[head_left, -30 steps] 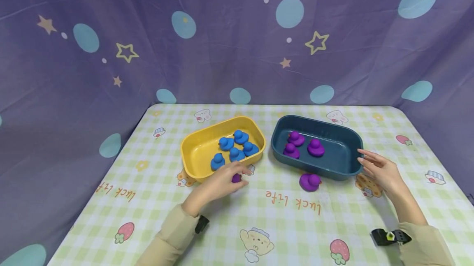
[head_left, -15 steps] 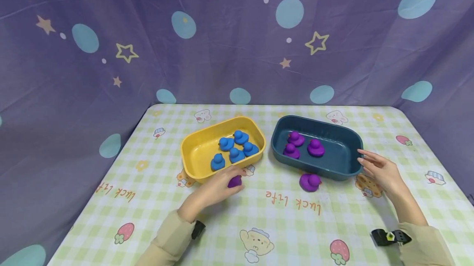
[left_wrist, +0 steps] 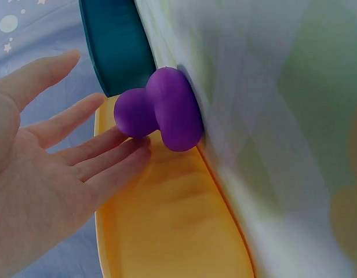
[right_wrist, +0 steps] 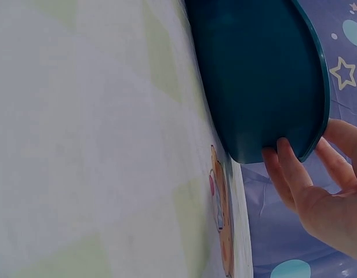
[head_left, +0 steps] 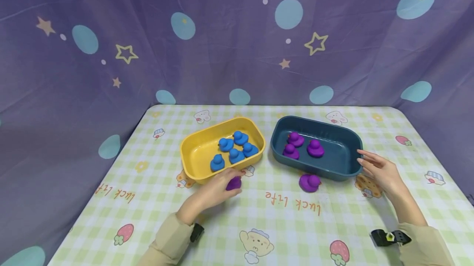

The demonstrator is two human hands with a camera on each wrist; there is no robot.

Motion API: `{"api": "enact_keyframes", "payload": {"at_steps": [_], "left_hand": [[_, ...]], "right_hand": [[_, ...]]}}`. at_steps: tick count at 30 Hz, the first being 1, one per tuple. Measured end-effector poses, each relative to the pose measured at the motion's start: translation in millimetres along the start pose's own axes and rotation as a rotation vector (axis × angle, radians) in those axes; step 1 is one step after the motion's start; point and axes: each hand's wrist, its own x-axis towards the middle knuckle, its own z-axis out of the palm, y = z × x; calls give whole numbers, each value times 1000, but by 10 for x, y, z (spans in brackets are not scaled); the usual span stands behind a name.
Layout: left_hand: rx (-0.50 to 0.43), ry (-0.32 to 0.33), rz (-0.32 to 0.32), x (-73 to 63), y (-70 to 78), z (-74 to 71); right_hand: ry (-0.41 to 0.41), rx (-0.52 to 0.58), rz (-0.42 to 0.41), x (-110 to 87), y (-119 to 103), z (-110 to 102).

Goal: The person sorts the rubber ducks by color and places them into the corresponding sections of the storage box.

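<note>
My left hand (head_left: 214,191) is around a purple toy duck (head_left: 233,183) on the table, just in front of the yellow basket (head_left: 193,163). In the left wrist view, extended fingers (left_wrist: 109,149) reach right to the duck's head (left_wrist: 135,113), while the thumb stays apart from it. Several blue ducks (head_left: 217,162) sit inside the yellow basket. Relaxed fingers of my right hand (head_left: 383,173) touch the right end of the dark teal basket (head_left: 342,151), as the right wrist view also shows. That basket contains 3 purple ducks (head_left: 315,148).
Another purple duck (head_left: 310,183) lies on the checked tablecloth (head_left: 296,229) before the teal basket. A narrow gap separates the two baskets. A purple patterned curtain (head_left: 222,68) hangs behind the table's far edge.
My left hand has shifted slightly left and toward me, and more of the purple duck shows between thumb and fingers. My right hand stays at the teal basket.
</note>
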Motion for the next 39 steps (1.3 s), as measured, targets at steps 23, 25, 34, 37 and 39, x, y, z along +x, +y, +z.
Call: {"api": "enact_keyframes", "payload": {"at_steps": [23,25,34,37,39], "left_hand": [[31,15,11,12,-86,68],[45,23,19,18,-98,76],[68,39,27,37,-100,80],[68,43,22,43,-100,84],[67,49,23,49,-98,85]], "right_hand": [[4,-3,4,7,12,-1],[4,-4,5,10,19,-1],[5,-12,1,7,19,3],[4,-22,-4,0,7,6],[5,-26,-5,-5,-1,7]]}}
